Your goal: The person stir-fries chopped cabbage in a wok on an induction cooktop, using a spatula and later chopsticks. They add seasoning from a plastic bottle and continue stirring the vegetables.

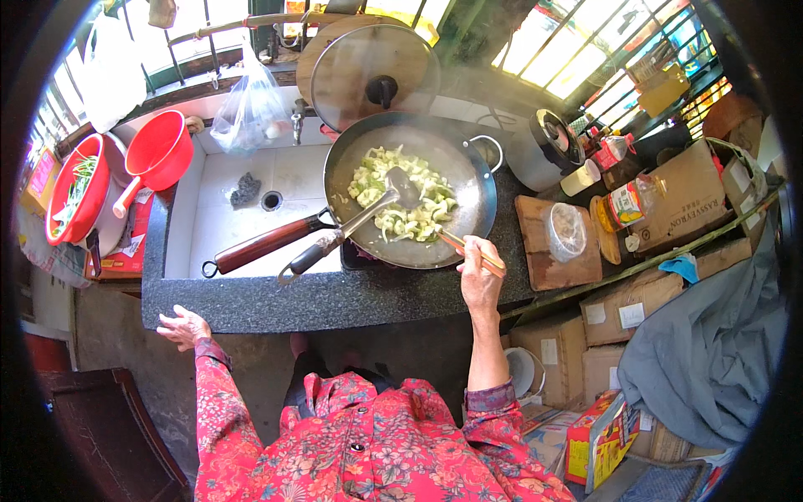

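Note:
A wide wok (468, 238) stands on the dark stone counter, its wooden handle (266, 246) pointing left over the sink. Chopped pale-green vegetables (386, 171) lie in it. A metal spatula (401, 189) rests in the wok, its head on the vegetables and its dark grip beside the wok's handle; neither hand touches it. My right hand (481, 280) is closed around chopsticks (470, 248), whose tips reach into the wok at the near right edge of the vegetables. At the counter's front left corner, my left hand (184, 327) is held with fingers spread and nothing in them.
Left of the wok is a white sink (222, 188) with a dark scrubber (245, 191). A red ladle (159, 151) and red basin (57, 201) sit farther left. A glass lid (375, 63) leans behind. On the right are a cutting board (552, 266), plastic bowl (565, 232) and jar (629, 203).

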`<state>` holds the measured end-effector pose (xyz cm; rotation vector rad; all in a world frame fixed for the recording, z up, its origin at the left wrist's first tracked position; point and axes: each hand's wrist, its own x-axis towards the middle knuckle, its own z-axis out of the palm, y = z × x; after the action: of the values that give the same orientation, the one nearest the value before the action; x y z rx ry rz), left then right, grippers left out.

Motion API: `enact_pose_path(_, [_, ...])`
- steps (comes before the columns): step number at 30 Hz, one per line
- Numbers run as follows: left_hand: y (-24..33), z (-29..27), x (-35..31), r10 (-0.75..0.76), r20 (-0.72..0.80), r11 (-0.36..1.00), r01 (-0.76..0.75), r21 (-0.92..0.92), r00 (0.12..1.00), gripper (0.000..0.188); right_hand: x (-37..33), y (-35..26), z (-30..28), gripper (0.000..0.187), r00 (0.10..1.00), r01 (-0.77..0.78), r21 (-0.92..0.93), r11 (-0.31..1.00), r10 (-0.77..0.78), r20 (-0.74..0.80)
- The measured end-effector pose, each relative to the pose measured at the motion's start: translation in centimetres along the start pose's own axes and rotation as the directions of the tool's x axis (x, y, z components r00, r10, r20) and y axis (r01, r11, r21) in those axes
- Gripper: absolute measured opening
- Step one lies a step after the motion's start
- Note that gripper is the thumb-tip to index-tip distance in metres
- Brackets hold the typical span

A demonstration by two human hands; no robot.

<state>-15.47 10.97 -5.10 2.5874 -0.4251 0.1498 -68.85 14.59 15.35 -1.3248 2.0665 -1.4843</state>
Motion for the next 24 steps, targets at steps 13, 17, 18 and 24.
enact_pose_path(13, [-0.4,0.4,0.4,0.002,-0.014,0.999,-0.003,-0.033,1.000,0.055,0.9,0.5,-2.8,0.023,0.986,-0.083,0.457,0.886,0.138,-0.088])
enact_pose_path(17, [-0.6,0.8,0.4,0.007,-0.049,1.000,-0.007,0.000,0.999,0.056,0.7,-0.6,-5.7,0.021,0.976,-0.193,0.803,0.564,0.192,0.100])
enact_pose_path(18, [-0.7,1.0,0.5,0.017,-0.057,0.999,-0.019,-0.029,0.998,0.056,0.4,-1.1,-6.6,0.021,0.981,-0.192,0.864,0.466,0.126,0.150])
enact_pose_path(24, [-1.7,2.2,1.0,0.014,-0.120,1.000,-0.017,-0.023,0.993,0.056,-1.7,-7.2,-11.4,0.021,0.910,-0.297,0.955,-0.004,-0.303,0.282])
